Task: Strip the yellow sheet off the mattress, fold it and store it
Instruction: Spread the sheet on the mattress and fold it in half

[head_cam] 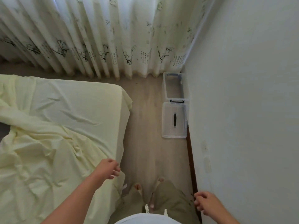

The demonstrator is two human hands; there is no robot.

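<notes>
The person is standing in the strip of floor (145, 143) between the mattress (124, 126) and the right-hand wall (242, 110), and the stripping looks to be partway through. The yellow sheet (48, 143) is lying bunched and creased over the near part of the mattress, and at the left edge a dark patch is showing where the cloth seems to be off already. Over the far right corner the sheet is lying smooth and hanging down the side, so that corner is most likely fitted on yet.

The left hand (109, 168) is hovering just over the mattress's right edge, fingers loosely curled and gripping nothing. The right hand (204, 202) is hanging near the wall's dark skirting (191, 167), also loosely curled and empty.

To my eye the next move is calling for a grip on the sheet's edge along this side, then a walk forward to free the far corner.

Room is tight: the lane of floor is narrow, with the wall on one side and the overhanging sheet on the other. Further along, a clear storage box (166, 88) is sitting in the corner under the curtain (97, 38), and its lid (174, 120), or possibly a second box, is lying just beside it against the wall.
</notes>
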